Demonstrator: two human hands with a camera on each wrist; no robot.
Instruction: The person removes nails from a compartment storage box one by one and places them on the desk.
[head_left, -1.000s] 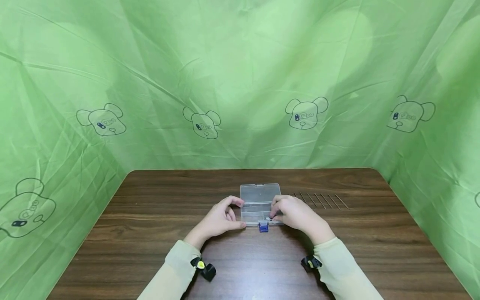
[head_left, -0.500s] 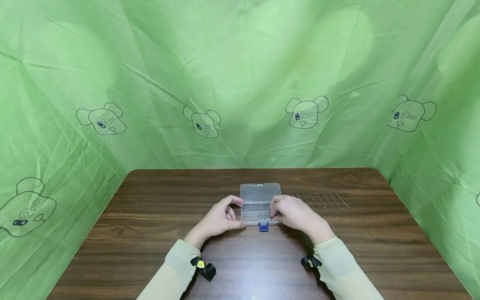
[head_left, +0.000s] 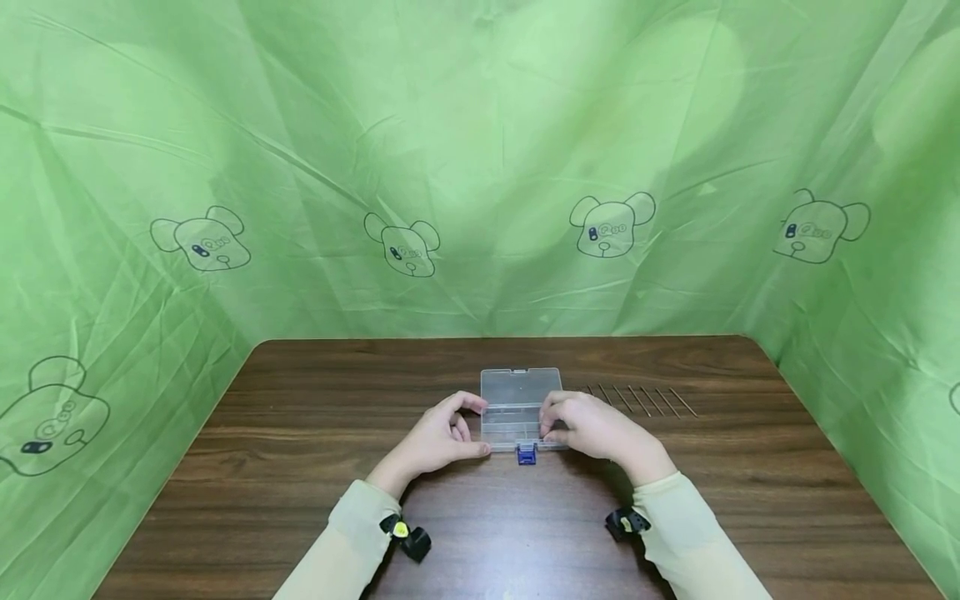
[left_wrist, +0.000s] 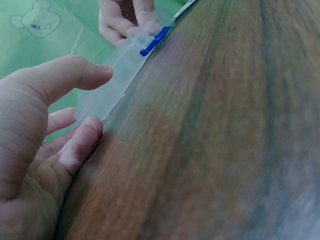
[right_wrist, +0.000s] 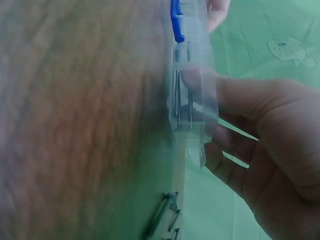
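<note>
A clear plastic compartment box (head_left: 507, 433) with a blue latch (head_left: 527, 454) stands on the table, its lid (head_left: 519, 385) raised at the back. My left hand (head_left: 438, 433) holds the box's left end, thumb at the front corner and index finger at the rear one. At the right end, my right hand (head_left: 592, 425) has its thumb and curled fingers down in the front compartment. In the right wrist view several thin metal nails (right_wrist: 178, 95) lie lengthwise in the box, and the thumb presses by one nail (right_wrist: 190, 107). The fingertips' grip is partly hidden.
Right of the box, several more nails (head_left: 651, 401) lie slanted in a row on the dark wooden table (head_left: 315, 400). Green cloth (head_left: 480, 167) with printed bear heads hangs behind and at both sides.
A bit of metal seen near the right fingertips one second ago is lower and hidden now. The right wrist has shifted slightly right. My left hand and the box stay put.
</note>
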